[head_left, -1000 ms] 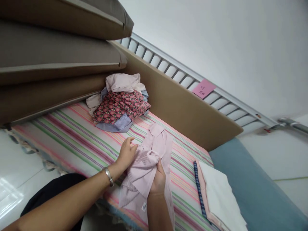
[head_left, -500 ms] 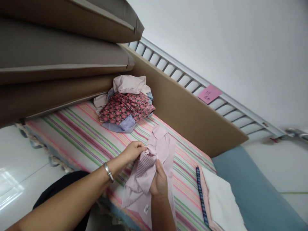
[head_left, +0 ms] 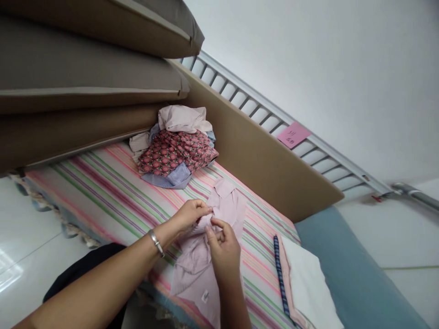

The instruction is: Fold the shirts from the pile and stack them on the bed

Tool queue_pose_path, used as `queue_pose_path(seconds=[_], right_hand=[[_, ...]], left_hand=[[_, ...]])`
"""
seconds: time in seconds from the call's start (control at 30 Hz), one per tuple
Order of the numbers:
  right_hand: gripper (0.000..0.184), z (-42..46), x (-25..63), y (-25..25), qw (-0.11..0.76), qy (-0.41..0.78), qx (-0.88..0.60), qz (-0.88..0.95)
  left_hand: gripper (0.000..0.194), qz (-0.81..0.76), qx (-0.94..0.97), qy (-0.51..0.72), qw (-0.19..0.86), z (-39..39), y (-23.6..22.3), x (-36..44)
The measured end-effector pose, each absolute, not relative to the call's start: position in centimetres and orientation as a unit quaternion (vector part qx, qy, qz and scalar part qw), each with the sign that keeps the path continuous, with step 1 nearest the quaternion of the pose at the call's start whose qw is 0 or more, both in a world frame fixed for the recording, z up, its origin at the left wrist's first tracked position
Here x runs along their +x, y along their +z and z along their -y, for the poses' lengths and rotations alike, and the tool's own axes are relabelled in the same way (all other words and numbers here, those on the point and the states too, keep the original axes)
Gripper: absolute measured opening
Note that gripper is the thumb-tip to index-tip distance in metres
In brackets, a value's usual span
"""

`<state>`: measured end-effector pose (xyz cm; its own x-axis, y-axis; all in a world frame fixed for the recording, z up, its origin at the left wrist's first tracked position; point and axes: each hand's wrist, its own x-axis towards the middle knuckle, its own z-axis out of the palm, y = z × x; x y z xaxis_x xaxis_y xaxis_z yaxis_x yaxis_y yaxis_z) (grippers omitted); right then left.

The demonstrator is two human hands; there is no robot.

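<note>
Biggest first: gray-brown padded slabs [head_left: 85,68] at 10 o'clock, then the striped bedspread [head_left: 120,196] under the pink shirt [head_left: 222,205], tan board [head_left: 260,151] at 1, jumbled clothes [head_left: 176,151] at 11, folded stack [head_left: 307,278] at 4, cut off by the frame. Left hand [head_left: 194,214] has a shirt fold pinched; right hand [head_left: 224,246] is on it too, can't tell if it's clamped. Right forearm hides some shirt. Pink note's [head_left: 293,135] writing? Too tiny.
</note>
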<state>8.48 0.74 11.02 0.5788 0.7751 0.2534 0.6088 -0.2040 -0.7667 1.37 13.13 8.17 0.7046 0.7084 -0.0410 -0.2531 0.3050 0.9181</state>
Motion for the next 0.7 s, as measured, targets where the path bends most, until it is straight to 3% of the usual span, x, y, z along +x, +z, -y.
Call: queue_pose_path(seconds=[0.3,0.53,0.7], right_hand=[[0.024,-0.5,9.4,10.1,0.428,0.113,-0.750,0.491],[0.021,-1.0,10.3,11.7,0.442,0.106,-0.745,0.489],[0.017,-2.1,10.0,12.4,0.457,0.104,-0.733,0.493]], left_hand=[[0.041,-0.214,0.422,0.321,0.820,-13.5,7.8,1.2],[0.032,-0.193,0.541,0.383,0.723,-14.0,8.8,0.0],[0.063,-0.145,0.716,0.330,0.598,-12.6,7.7,-0.1]])
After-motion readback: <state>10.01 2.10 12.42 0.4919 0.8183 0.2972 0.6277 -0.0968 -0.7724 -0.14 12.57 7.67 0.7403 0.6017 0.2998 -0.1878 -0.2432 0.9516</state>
